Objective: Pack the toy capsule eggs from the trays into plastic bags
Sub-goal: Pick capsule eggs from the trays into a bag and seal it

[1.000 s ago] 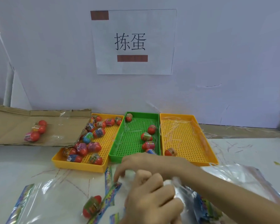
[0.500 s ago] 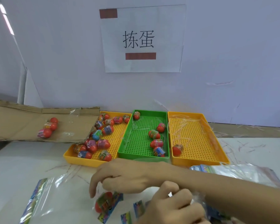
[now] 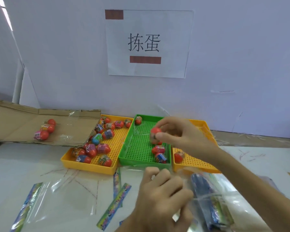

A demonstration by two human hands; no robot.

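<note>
Right hand (image 3: 179,134): my fingertips and thumb are closed round one egg (image 3: 155,132), held just above the far half of the green tray (image 3: 137,148).

Left hand (image 3: 159,198), in front of the green tray: my fingers are curled on the clear plastic of a bag (image 3: 209,203). Blur hides whether its mouth is open.

At least three other eggs (image 3: 158,149) lie in the green tray, two near its front right corner and one at its far left corner.

Judgement: the step in hand is the carry from tray to bag. The pinch should be firm but light, as the smooth shell may slip. My left fingers should spread the bag's mouth before the egg arrives. I should lower the egg well inside before letting go, or it may roll off in front of the green tray.
</note>
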